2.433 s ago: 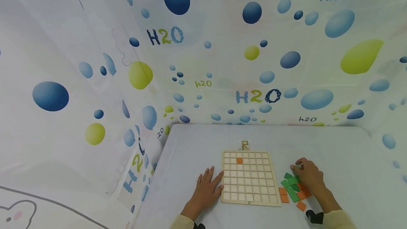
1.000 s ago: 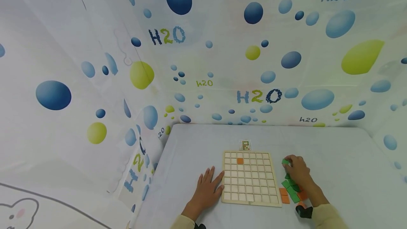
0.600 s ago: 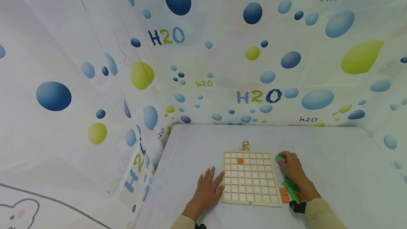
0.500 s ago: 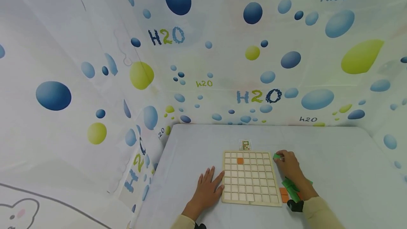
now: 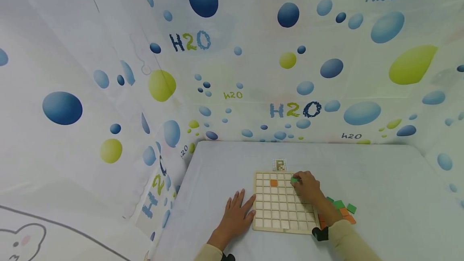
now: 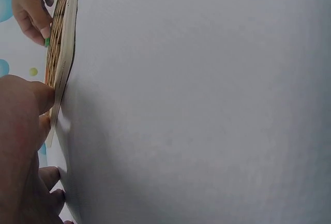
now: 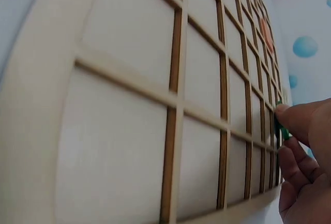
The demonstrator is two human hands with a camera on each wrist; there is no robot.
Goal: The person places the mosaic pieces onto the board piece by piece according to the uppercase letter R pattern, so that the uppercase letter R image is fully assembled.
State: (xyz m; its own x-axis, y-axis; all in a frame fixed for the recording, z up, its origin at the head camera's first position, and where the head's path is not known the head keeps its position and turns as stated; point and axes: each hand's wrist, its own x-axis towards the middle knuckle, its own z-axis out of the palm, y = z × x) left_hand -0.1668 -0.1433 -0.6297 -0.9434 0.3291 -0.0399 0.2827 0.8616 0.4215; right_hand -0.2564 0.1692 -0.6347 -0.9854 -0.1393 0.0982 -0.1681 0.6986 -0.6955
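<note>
A pale wooden grid board (image 5: 270,230) lies on the white table, with one orange square tile (image 5: 273,183) set in a cell of its second row. My right hand (image 5: 307,186) pinches a small green tile (image 5: 294,180) over the board's upper right cells. In the right wrist view the green tile (image 7: 283,124) sits between thumb and fingers, close by the far cells. My left hand (image 5: 233,216) rests flat with spread fingers at the board's left edge, and in the left wrist view its fingertips (image 6: 45,95) touch the board's side.
A small printed pattern card (image 5: 279,164) lies just beyond the board. Right of the board are loose green tiles (image 5: 339,204) and orange tiles (image 5: 349,217), partly hidden by my right forearm. A bubble-printed curtain (image 5: 253,63) stands behind the table.
My right hand has picked up a green tile from the pile and moved left with it over the board's upper right. The left hand has stayed in place.
</note>
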